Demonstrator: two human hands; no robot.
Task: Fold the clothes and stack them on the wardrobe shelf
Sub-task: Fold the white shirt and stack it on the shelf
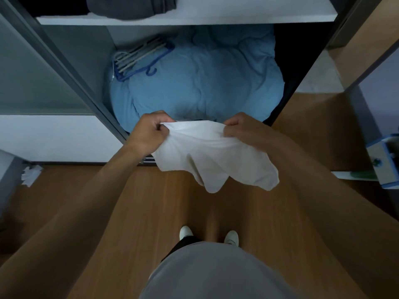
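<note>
My left hand (149, 131) and right hand (239, 128) each pinch the top edge of the white cloth (213, 156), so it hangs flat above the floor (133, 212), ready to fold

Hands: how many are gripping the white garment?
2: the left hand grips the white garment at its upper left edge, the right hand at its upper right edge. Neither is hidden.
</note>
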